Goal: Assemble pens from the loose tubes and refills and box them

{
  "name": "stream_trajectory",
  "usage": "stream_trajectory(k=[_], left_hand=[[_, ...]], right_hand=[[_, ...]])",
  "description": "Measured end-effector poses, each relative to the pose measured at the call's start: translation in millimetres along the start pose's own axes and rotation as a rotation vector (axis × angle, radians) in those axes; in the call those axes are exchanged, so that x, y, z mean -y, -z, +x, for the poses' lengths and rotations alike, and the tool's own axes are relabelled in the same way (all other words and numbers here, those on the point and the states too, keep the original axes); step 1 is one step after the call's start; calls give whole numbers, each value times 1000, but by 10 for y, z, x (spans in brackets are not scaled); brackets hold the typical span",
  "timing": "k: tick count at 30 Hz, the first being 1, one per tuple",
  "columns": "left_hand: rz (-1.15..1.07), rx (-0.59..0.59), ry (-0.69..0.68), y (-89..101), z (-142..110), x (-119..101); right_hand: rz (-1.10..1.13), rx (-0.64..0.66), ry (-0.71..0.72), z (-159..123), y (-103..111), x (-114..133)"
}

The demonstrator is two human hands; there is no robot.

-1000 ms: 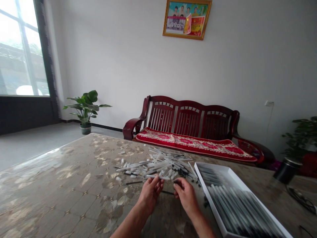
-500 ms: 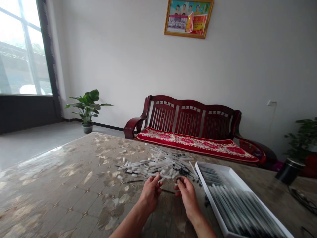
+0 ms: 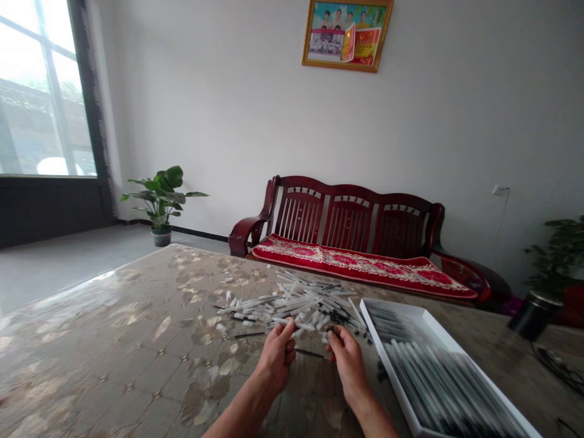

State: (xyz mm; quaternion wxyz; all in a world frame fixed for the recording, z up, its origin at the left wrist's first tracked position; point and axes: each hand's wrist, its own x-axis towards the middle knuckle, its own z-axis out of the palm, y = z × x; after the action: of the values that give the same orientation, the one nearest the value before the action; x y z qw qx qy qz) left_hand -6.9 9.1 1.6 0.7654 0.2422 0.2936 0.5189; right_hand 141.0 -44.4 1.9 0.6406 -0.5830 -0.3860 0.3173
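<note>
My left hand (image 3: 277, 348) is closed, thumb and fingers pinching a translucent white pen barrel (image 3: 302, 325) that points to the right. To its right, my right hand (image 3: 343, 347) pinches a small dark pen part (image 3: 329, 330) at its fingertips; the exact shape is mostly covered. A thin black rod (image 3: 310, 353), like a pen refill, shows between the hands; whether it touches my right fingers I cannot tell. Just beyond lies a loose pile of pen barrels and caps (image 3: 292, 301), with small black pieces (image 3: 338, 316) at its right side.
A white box (image 3: 383, 347) full of assembled-looking pens stands on the patterned table (image 3: 137, 340) at the right. Behind the table is a dark red wooden bench (image 3: 351, 222). A black canister (image 3: 533, 316) and cables are at the far right, a potted plant (image 3: 162, 201) at the left.
Both hands stay nearly in place, the fingers shifting slightly. My right hand has moved a little to the right; the pile and box look the same.
</note>
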Motion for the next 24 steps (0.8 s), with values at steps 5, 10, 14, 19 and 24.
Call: stream_trajectory(k=[5,10,14,19,24], left_hand=[[4,-4,-9,-3,-1,-9],[1,-11,-8,-7,-10,-16],[7,-11,-8,-7,-6,-15],[45,-9,-6,-17,-14,37],[80,-4,-12,-37,-40,91]], right_hand=[[40,-20,-20,-6,-2,26],[71,-25,-22,-8,-12,36],[144,-35,-68,-15,-28,53],[265,-44,-132,-39,-45,82],[359,-81,-150,-59,-94,83]])
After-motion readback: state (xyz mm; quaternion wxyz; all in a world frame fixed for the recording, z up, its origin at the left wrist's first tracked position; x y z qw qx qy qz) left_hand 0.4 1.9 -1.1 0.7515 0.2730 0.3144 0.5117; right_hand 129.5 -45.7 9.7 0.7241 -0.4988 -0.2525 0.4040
